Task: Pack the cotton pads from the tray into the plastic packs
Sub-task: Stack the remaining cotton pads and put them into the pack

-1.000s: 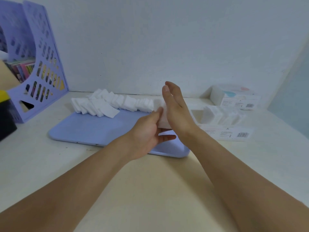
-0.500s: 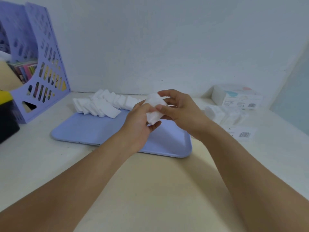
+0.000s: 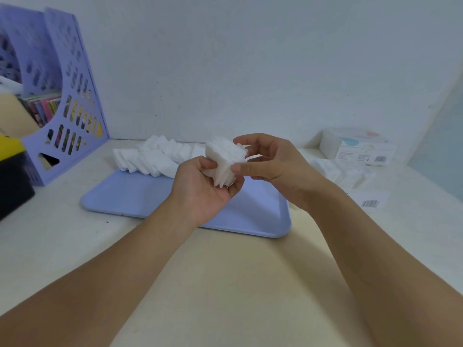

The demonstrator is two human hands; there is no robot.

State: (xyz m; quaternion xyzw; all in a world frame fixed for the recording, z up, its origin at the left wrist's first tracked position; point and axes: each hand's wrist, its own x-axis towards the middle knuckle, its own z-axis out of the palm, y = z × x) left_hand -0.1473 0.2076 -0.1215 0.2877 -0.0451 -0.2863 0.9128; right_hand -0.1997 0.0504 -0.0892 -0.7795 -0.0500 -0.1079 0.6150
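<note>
Pad stack point(image 3: 225, 161): pinched between left hand point(image 3: 203, 194) and right hand point(image 3: 273, 166); plastic pack point(image 3: 348, 175) lay rightward, nearer right fingers.

Box point(image 3: 360, 149) label: a barcode and small print, too small to read.
Flat pack point(image 3: 370, 198) label: a barcode, its digits too small to read.
File holder point(image 3: 72, 101): coloured spines behind the slots, no lettering legible.
</note>
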